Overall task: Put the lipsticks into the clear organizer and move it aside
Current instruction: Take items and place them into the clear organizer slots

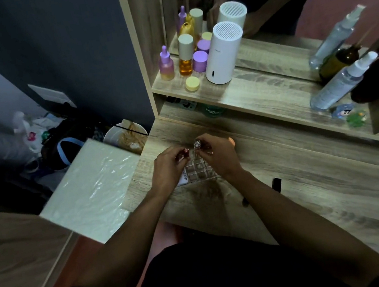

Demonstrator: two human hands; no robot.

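While both hands work over the organizer (200,169) on the bench (309,190), the left hand (167,167) has its grip clamped on a red lipstick (186,152); the right hand (218,155) pinches a clear-capped one (197,144) upright, probably to drop it straight into a cell; dark tubes (276,184) wait nearby.

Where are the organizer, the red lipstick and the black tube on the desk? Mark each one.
organizer (200,171): head view, on its clear grid between the hands.
red lipstick (186,151): head view, on its red end at the left fingertips.
black tube (276,184): head view, on its body, lying on the desk.
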